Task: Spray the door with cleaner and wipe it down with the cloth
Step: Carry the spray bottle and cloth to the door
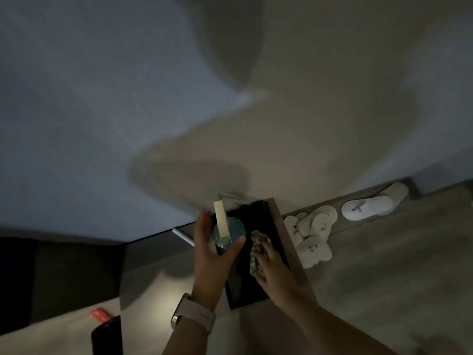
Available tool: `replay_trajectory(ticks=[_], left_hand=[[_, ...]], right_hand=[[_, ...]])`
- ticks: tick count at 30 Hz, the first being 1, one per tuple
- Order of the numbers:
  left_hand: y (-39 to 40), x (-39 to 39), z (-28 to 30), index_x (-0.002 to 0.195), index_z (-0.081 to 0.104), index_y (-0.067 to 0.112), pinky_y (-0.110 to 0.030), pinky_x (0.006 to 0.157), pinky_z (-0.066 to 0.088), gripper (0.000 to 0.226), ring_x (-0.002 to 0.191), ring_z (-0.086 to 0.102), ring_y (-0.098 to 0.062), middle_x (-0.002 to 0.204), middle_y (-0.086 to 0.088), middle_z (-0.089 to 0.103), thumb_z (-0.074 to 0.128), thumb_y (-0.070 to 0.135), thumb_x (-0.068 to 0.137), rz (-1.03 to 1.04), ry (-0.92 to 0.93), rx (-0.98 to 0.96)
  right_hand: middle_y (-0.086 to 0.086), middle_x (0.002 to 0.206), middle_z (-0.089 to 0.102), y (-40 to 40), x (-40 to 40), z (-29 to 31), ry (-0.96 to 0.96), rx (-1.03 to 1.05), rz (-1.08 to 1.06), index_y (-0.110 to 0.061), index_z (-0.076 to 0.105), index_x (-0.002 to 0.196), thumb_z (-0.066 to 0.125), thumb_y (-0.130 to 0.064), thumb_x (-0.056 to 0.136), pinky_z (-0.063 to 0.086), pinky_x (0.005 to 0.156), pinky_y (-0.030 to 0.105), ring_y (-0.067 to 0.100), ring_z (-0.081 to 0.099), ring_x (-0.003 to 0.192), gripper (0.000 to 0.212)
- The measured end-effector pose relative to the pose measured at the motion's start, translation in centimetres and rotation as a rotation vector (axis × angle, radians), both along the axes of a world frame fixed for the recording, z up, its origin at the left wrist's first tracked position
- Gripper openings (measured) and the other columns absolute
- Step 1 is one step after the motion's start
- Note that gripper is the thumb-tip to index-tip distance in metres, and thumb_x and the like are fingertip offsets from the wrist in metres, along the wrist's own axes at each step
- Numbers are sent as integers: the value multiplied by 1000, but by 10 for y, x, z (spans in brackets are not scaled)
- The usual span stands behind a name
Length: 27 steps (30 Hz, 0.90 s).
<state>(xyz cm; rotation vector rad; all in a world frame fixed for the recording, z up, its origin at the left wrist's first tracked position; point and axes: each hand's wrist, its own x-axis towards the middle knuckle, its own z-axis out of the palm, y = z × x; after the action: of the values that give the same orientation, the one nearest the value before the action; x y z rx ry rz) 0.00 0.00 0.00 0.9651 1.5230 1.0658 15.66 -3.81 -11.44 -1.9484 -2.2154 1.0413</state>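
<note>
The view is dim and blurred. A teal spray bottle (231, 233) with a cream head stands on a black surface (245, 285) at the lower middle. My left hand (210, 254), with a pale watch on its wrist, cups the bottle, fingers on its left and thumb against its lower right. Just to the right, my right hand (272, 270) grips a bunched patterned cloth (258, 248) that lies on the same black surface. I cannot make out a door.
A pale wall (307, 124) fills the upper view. Several white slippers (313, 234) lie on the floor along the wall at the right. A wooden edge (286, 237) borders the black surface. A dark object (107, 336) and a red item (101, 315) sit at the lower left.
</note>
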Motion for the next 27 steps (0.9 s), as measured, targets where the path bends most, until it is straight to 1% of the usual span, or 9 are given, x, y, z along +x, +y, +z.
replay_trajectory(ticks=[3, 6, 11, 14, 16, 17, 20, 23, 27], left_hand=[[20, 4, -15, 145, 35, 27, -49, 105, 45, 87, 131, 46, -11, 140, 14, 47, 82, 37, 72, -18, 5, 72], [30, 10, -29, 135, 41, 39, -44, 100, 49, 70, 120, 52, -5, 125, 25, 52, 77, 41, 75, -61, 112, 143], [42, 10, -44, 125, 37, 50, -36, 105, 42, 53, 123, 44, -4, 124, 10, 43, 68, 35, 85, -57, 318, 328], [46, 18, -42, 125, 45, 33, -43, 105, 41, 36, 122, 46, -16, 124, -1, 46, 58, 31, 92, -92, 286, 383], [41, 22, -38, 131, 47, 23, -38, 107, 41, 39, 126, 47, -16, 129, -3, 50, 55, 30, 94, -126, 246, 355], [37, 23, -36, 133, 47, 22, -34, 107, 41, 40, 126, 49, -14, 130, -2, 53, 56, 30, 94, -127, 212, 318], [27, 26, -14, 131, 52, 16, -31, 98, 48, 42, 111, 58, -5, 118, -2, 63, 54, 28, 91, -99, 75, 187], [14, 30, 19, 126, 53, 23, -14, 88, 46, 34, 105, 59, 6, 110, 19, 66, 53, 29, 93, -156, 0, 202], [-12, 36, 73, 122, 55, 27, -21, 82, 51, 34, 95, 66, -12, 107, 16, 67, 54, 44, 92, -350, -50, 257]], right_hand=[[-1, 155, 20, 4, -1, -16, 17, 56, -102, -24, 43, 140, 60, -28, 93, 35, 107, 22, 16, 36, 136, 50], [-2, 142, 41, 12, -1, -24, 115, 78, -233, -23, 45, 138, 59, -22, 93, 34, 106, 20, 16, 47, 128, 47], [-8, 127, 55, 28, 13, -9, 260, -97, -419, -22, 40, 146, 60, -25, 94, 43, 100, 23, 10, 54, 119, 55], [-9, 102, 71, 29, 23, -3, 463, -306, -558, -24, 66, 119, 64, -27, 92, 54, 89, 30, 11, 66, 99, 28], [-12, 80, 72, 24, 28, 13, 642, -407, -734, -26, 73, 92, 65, -21, 91, 54, 76, 27, 12, 68, 85, 9], [-12, 75, 71, 20, 30, 23, 682, -422, -804, -25, 72, 83, 65, -18, 91, 52, 72, 24, 11, 67, 81, 13], [5, 87, 72, 0, 40, 45, 755, -393, -991, -16, 72, 84, 65, -18, 91, 51, 77, 31, 18, 67, 84, 10], [11, 103, 73, -24, 49, 73, 938, -416, -1178, -10, 70, 104, 60, -24, 94, 51, 93, 41, 25, 67, 100, 20], [14, 118, 67, -56, 57, 123, 1291, -371, -1533, -5, 54, 129, 51, -19, 98, 54, 87, 41, 28, 64, 108, 34]])
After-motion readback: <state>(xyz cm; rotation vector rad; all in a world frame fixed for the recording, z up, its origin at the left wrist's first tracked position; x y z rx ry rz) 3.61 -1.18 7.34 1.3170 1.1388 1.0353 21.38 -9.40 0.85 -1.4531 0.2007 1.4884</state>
